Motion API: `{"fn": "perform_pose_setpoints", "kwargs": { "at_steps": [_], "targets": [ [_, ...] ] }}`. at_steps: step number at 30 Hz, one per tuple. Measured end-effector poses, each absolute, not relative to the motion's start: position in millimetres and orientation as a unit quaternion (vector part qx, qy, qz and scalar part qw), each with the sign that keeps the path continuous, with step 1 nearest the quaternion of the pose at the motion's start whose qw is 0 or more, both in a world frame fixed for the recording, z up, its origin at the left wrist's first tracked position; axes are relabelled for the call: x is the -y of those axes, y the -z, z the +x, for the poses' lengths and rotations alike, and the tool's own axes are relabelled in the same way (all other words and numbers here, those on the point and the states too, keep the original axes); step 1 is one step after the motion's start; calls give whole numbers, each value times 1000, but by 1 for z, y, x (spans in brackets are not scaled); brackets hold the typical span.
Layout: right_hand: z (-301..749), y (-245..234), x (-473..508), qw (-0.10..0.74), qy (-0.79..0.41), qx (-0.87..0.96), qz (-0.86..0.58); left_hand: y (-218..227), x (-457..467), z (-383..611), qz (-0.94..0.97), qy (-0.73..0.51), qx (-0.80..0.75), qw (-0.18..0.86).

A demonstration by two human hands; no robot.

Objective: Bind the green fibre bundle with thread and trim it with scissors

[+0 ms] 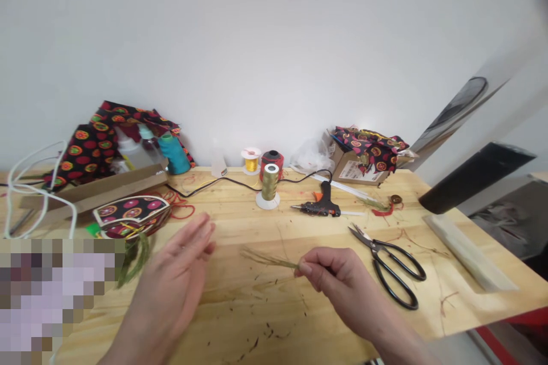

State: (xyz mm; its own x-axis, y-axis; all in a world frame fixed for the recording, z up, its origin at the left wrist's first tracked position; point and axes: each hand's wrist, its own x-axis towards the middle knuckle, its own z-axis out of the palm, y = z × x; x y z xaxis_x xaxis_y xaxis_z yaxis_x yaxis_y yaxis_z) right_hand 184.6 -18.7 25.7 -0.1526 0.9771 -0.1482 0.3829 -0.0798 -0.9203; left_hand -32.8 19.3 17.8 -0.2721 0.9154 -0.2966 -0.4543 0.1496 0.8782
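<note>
Above a wooden table (231, 325), the right hand (338, 279) pinches a green thread bundle (274, 261) whose free end points to nine o'clock, toward the straight-fingered, apparently empty left hand (177, 265).
</note>
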Motion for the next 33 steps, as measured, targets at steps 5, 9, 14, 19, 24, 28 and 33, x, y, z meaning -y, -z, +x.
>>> {"fn": "perform_pose_setpoints", "kwargs": {
  "at_steps": [5, 9, 14, 19, 24, 28, 33],
  "targets": [
    [181, -42, 21, 257, -387, 707, -534, -34, 2, -16, 531, -551, -514, 388],
    [176, -52, 21, 235, -358, 757, -493, -27, 14, 2, 588, -426, -450, 519],
    [177, -55, 21, 217, -349, 775, -480, -12, 12, 5, 687, -369, -396, 486],
    [176, -55, 20, 240, -398, 757, -458, -11, 10, 5, 774, -357, -375, 363],
    [174, -52, 18, 249, -442, 745, -433, 14, 18, 2, 783, -366, -380, 331],
    [176, -46, 17, 198, -380, 757, -493, 29, 20, -6, 819, -310, -391, 285],
    [190, -39, 15, 217, -317, 745, -546, 14, 14, -8, 797, -271, -431, 326]
  ]
}}
